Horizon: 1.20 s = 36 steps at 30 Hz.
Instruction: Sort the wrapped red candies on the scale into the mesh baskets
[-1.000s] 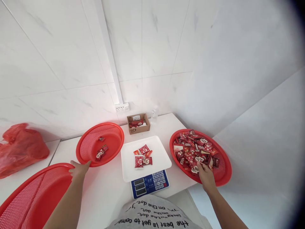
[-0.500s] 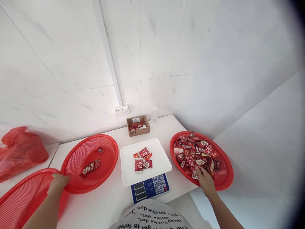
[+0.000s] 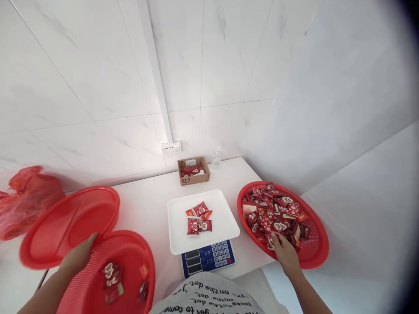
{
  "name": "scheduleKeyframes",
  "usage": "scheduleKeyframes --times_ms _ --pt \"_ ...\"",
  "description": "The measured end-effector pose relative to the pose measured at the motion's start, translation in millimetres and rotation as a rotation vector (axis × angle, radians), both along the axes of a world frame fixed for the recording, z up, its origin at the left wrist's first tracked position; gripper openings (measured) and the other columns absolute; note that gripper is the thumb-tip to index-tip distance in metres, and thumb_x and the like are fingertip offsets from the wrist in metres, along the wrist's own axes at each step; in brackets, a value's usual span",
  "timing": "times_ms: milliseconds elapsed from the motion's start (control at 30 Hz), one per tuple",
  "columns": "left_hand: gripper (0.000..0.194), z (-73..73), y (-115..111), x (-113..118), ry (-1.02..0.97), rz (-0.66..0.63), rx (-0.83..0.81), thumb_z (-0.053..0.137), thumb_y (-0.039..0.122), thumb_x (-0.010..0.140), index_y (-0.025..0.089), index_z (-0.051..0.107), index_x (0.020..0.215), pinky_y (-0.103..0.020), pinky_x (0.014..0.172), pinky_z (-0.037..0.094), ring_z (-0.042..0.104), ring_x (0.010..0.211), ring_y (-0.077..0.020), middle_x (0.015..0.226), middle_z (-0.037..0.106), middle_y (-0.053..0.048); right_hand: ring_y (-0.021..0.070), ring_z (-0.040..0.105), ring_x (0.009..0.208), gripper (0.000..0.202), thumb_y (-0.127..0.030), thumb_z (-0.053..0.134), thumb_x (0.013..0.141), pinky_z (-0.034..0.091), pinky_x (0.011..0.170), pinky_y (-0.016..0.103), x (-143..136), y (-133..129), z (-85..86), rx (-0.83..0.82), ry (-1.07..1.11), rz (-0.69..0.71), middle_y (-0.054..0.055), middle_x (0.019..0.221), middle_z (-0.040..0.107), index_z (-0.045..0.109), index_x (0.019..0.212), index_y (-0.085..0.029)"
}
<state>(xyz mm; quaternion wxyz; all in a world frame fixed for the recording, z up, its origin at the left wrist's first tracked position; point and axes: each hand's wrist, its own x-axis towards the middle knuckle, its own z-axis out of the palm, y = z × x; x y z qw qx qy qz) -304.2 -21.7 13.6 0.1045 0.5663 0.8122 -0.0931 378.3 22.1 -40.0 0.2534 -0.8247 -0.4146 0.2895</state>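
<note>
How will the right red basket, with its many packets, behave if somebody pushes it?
The basket should hold its shape: it looks like rigid moulded plastic. It may tip if pushed outward, since it seems to overhang the table. Its packets would likely slide, lying loosely heaped.

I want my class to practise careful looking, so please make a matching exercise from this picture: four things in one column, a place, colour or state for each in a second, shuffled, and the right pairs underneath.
Things:
1. Cardboard box
2. Red plastic bag
3. White tray
4. Right hand

Descriptions:
A. At the packets in the heaped basket
B. Brown, with "SF" on its front
C. Farthest left of the four
D. Directly behind a blue keypad

Right pairs: 1-B, 2-C, 3-D, 4-A
</note>
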Motion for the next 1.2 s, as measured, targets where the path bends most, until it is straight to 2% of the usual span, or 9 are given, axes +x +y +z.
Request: scheduleKeyframes --times_ms 233,400,500,567,667,767,967,1067,1200 --pt "0.066 3.5 13 34 0.194 -0.185 0.025 0.032 -0.004 0.062 0.014 0.049 0.123 -0.039 0.104 0.027 0.048 0.117 -0.0226 0.122 0.056 -0.011 0.0266 0.057 0.095 0.054 -0.056 0.034 0.073 0.042 0.079 0.035 2 0 -9.2 0.004 -0.038 0.037 0.01 0.101 0.064 0.06 0.102 -0.02" --pt "0.057 -1.9 24 51 0.111 0.023 0.152 0.032 0.004 0.071 0.012 0.046 0.126 -0.051 0.099 0.032 0.02 0.134 -0.0297 0.137 0.039 -0.015 0.0271 0.057 0.096 0.056 -0.057 0.032 0.073 0.042 0.08 0.035 1 0 -10.4 -0.018 -0.063 0.037 0.011 0.104 0.063 0.059 0.104 -0.019" --pt "0.05 1.6 32 63 0.006 0.086 0.134 0.023 0.012 0.08 0.01 0.047 0.124 -0.058 0.1 0.026 0.02 0.134 -0.0306 0.137 0.04 -0.015 0.0281 0.055 0.098 0.058 -0.058 0.03 0.073 0.041 0.081 0.036 -2 0 -5.6 -0.043 -0.079 0.048 0.012 0.108 0.061 0.058 0.106 -0.018" --pt "0.047 5.6 37 74 -0.035 0.023 0.104 0.023 0.02 0.084 0.013 0.049 0.122 -0.061 0.103 0.014 0.024 0.133 -0.0295 0.133 0.047 -0.013 0.0284 0.055 0.099 0.059 -0.057 0.029 0.074 0.041 0.081 0.037 -3 0 -1.8 -0.061 -0.086 0.053 0.012 0.109 0.061 0.057 0.107 -0.018" --pt "0.045 8.9 43 94 -0.102 -0.186 0.075 0.033 0.038 0.083 0.019 0.053 0.118 -0.054 0.108 0.005 0.028 0.131 -0.0262 0.126 0.055 -0.008 0.0285 0.055 0.098 0.057 -0.055 0.028 0.075 0.041 0.081 0.037 -5 0 2.2 -0.084 -0.093 0.052 0.012 0.11 0.061 0.057 0.108 -0.018" --pt "0.046 5.3 48 114 -0.191 -0.305 0.049 0.034 0.043 0.083 0.021 0.054 0.118 -0.047 0.109 0.009 0.036 0.127 -0.0234 0.125 0.056 -0.006 0.0289 0.055 0.098 0.057 -0.054 0.029 0.076 0.041 0.08 0.037 -6 0 2.5 -0.078 -0.097 0.057 0.013 0.11 0.061 0.057 0.109 -0.018" --pt "0.043 -5.9 68 138 -0.296 -0.326 0.087 0.029 0.036 0.086 0.019 0.054 0.118 -0.04 0.104 0.026 0.053 0.111 -0.0217 0.119 0.061 -0.006 0.0275 0.055 0.096 0.054 -0.052 0.029 0.077 0.042 0.079 0.036 -7 -1 -0.1 -0.034 -0.113 0.059 0.013 0.106 0.063 0.06 0.105 -0.017" --pt "0.045 -7.1 77 163 -0.284 -0.314 0.191 0.031 0.037 0.086 0.017 0.051 0.121 -0.042 0.102 0.03 0.046 0.118 -0.024 0.124 0.056 -0.009 0.0264 0.056 0.095 0.054 -0.052 0.028 0.079 0.042 0.079 0.035 -8 -1 1.1 -0.057 -0.118 0.066 0.011 0.105 0.063 0.059 0.107 -0.018" --pt "0.053 -11.5 84 228 -0.37 -0.396 0.349 0.032 0.045 0.086 0.015 0.039 0.131 -0.04 0.106 0.025 0.031 0.129 -0.0227 0.136 0.043 -0.012 0.0262 0.055 0.099 0.054 -0.051 0.028 0.08 0.042 0.079 0.035 -8 1 1.5 -0.097 -0.135 0.066 0.012 0.108 0.061 0.056 0.111 -0.017"
